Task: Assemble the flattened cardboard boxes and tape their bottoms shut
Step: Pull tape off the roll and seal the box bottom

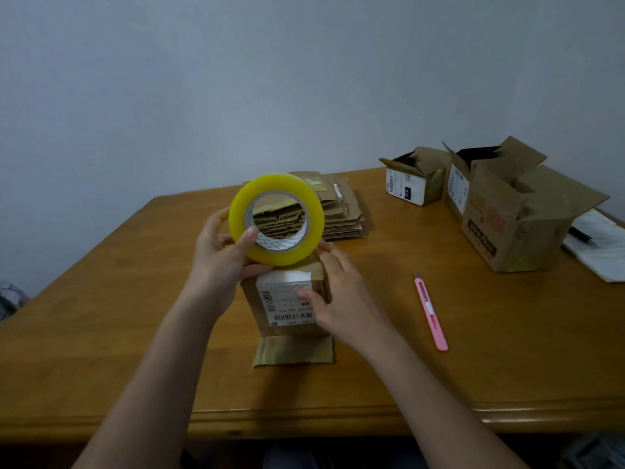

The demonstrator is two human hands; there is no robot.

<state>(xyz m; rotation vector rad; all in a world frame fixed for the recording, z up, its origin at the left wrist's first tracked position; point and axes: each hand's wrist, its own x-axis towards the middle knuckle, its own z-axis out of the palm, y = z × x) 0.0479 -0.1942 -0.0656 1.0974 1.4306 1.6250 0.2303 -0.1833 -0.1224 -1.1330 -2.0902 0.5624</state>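
Note:
A small cardboard box (287, 299) with a white shipping label stands on the wooden table (135, 299), one flap lying flat toward me. My left hand (223, 258) grips a yellow tape roll (275, 220) and holds it upright just above the box, thumb on the roll's inner rim. My right hand (341, 296) holds the box's right side, thumb on the label and fingers at the top edge below the roll. Behind the roll lies a stack of flattened boxes (341, 211).
A pink utility knife (431, 311) lies to the right of the box. Two assembled boxes, a small box (414, 177) and a larger box (507, 211), stand at the back right with flaps up. Papers with a pen (598, 245) lie at the right edge.

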